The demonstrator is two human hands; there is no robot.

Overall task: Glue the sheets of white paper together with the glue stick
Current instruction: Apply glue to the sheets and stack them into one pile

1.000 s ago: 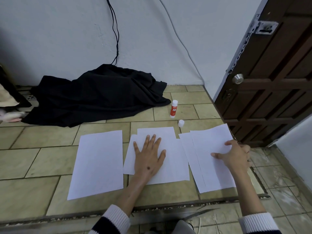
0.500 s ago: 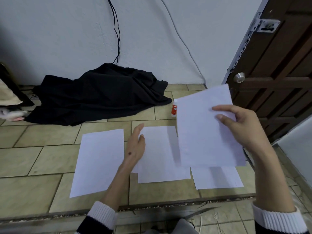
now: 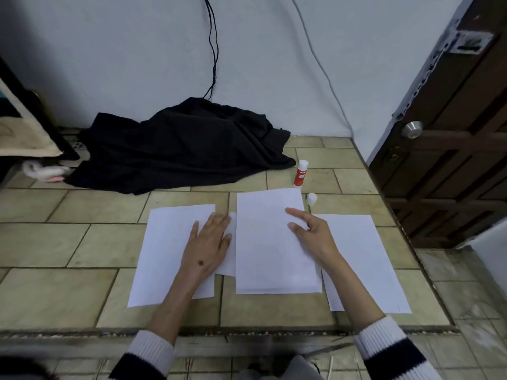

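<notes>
Now the middle stack is being squared up, and a crooked bond is the main risk.

The right hand (image 3: 310, 237) is lying on the right edge of the centre stack of white paper (image 3: 270, 248), index finger stretched out, other fingers loosely bent; whether it is pinching the top sheet I cannot tell. The left hand (image 3: 210, 245) is pressing flat, fingers straight, gripping nothing, across the left sheet (image 3: 167, 250) and the stack's protruding lower sheet. A third sheet (image 3: 365, 259) is lying at right centre. The glue stick (image 3: 301, 173) is standing uncapped in the upper right-centre, just above the stack, its cap (image 3: 311, 199) sitting beside the stack's top right corner. If glue is already tacky underneath, the top sheet is likely setting askew, since its edges are not matching those below. A sliding sheet could also be knocking the glue stick over, and the exposed glue could be drying.
</notes>
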